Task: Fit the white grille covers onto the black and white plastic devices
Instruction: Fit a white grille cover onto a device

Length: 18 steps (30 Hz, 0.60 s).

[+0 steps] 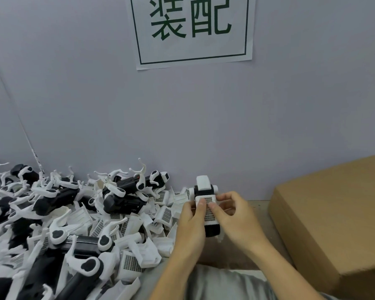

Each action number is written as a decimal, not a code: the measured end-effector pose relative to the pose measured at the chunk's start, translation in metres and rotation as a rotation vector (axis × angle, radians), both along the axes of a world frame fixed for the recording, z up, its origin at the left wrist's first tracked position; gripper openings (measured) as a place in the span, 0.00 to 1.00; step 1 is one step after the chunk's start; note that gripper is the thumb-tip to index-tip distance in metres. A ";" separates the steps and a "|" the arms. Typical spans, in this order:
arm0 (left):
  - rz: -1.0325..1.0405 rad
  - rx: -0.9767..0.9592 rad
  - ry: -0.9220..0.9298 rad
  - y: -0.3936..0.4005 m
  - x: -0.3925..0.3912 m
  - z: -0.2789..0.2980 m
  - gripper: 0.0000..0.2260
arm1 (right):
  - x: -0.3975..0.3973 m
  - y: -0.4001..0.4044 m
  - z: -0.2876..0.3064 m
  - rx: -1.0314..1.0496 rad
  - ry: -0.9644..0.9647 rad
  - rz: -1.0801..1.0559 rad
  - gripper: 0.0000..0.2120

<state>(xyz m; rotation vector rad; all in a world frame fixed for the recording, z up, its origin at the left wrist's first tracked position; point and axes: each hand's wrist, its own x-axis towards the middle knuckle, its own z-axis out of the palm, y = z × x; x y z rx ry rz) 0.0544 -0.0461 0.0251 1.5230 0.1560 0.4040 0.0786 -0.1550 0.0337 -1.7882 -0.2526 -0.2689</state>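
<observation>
A black and white plastic device point(204, 187) is held upright above the table, just right of centre. A white grille cover point(209, 210) lies on its near face. My left hand point(191, 221) grips the device from the left, thumb on the cover's top edge. My right hand point(234, 219) holds it from the right, its thumb pressing on the grille. The device's black lower end point(212, 231) shows between my palms.
A big heap of black and white devices point(121, 195) and loose white grille covers point(131, 262) fills the table's left side. A brown cardboard box point(333, 215) stands at the right. A grey wall with a paper sign point(193, 29) rises behind.
</observation>
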 end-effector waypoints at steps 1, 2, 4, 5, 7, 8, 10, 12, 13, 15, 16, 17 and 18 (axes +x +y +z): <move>0.004 -0.017 -0.025 0.000 0.000 0.001 0.11 | 0.000 0.000 0.000 0.052 0.076 0.046 0.08; 0.004 -0.019 -0.052 0.000 -0.001 0.001 0.11 | 0.001 0.000 0.000 0.115 0.147 0.113 0.09; 0.001 0.008 -0.102 0.000 -0.001 0.002 0.12 | -0.001 -0.001 0.001 0.234 0.236 0.257 0.09; -0.004 0.020 -0.120 0.001 -0.001 0.002 0.12 | -0.002 -0.001 0.001 0.275 0.251 0.300 0.09; -0.016 0.036 -0.139 0.000 -0.001 0.002 0.11 | -0.003 -0.001 0.001 0.295 0.243 0.300 0.10; -0.018 0.059 -0.144 0.000 -0.001 0.001 0.10 | -0.003 -0.002 0.000 0.277 0.225 0.267 0.09; -0.011 0.141 -0.152 0.001 -0.001 0.001 0.06 | -0.001 -0.003 -0.003 0.216 0.190 0.193 0.08; -0.012 0.158 -0.141 0.001 -0.001 -0.001 0.05 | -0.001 -0.004 -0.003 0.195 0.171 0.165 0.07; -0.010 0.133 -0.131 0.001 -0.001 -0.002 0.05 | -0.002 -0.003 -0.003 0.187 0.148 0.155 0.07; 0.048 0.054 -0.109 0.002 0.000 -0.002 0.05 | -0.002 0.001 -0.004 0.114 0.047 0.051 0.04; 0.099 0.006 -0.094 0.004 0.002 -0.002 0.06 | -0.002 0.002 -0.006 0.043 -0.014 -0.026 0.04; 0.130 -0.064 -0.079 0.005 0.004 -0.002 0.07 | -0.002 0.003 -0.008 -0.039 -0.067 -0.071 0.06; 0.125 -0.148 -0.060 0.006 0.004 0.000 0.10 | -0.002 0.004 -0.009 -0.110 -0.109 -0.060 0.09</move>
